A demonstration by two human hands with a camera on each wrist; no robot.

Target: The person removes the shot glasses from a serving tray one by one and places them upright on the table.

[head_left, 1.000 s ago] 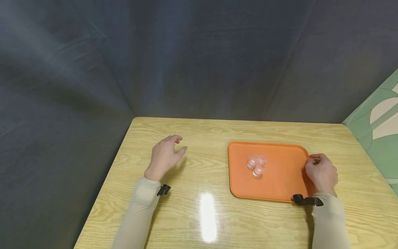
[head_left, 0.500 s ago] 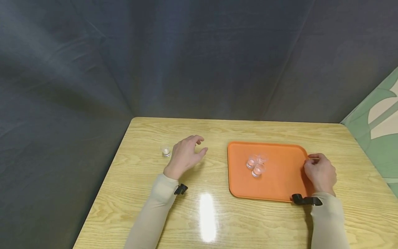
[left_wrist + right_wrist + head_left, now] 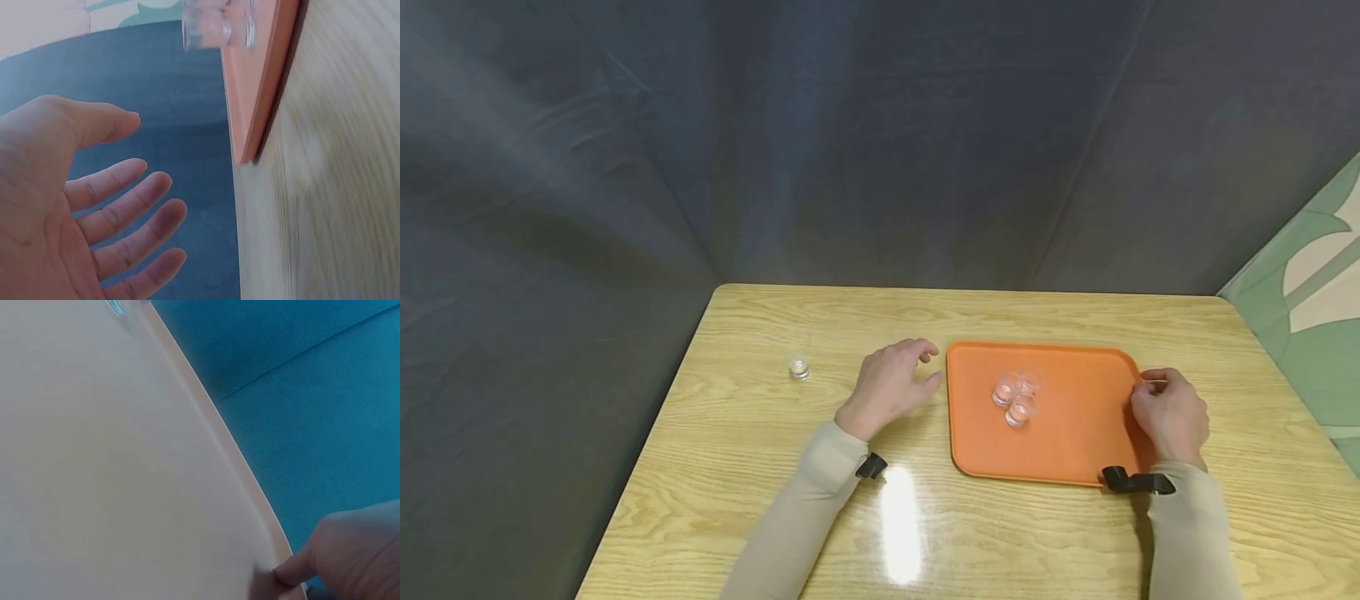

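That tray [image 3: 1078, 433] looks stiff, light — best held by both short rims; right hand [image 3: 1172, 417] pinches one, left hand [image 3: 889, 390] gapes empty

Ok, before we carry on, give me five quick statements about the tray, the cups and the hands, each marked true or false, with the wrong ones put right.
1. The left hand holds nothing. True.
2. The right hand holds the orange tray by its right edge. True.
3. Nothing stands on the tray. False: three clear cups stand there, close together.
4. Every cup in view is on the tray. False: a lone cup stands on the table, left of the tray.
5. The left hand is nearer to the tray than the lone cup is. True.
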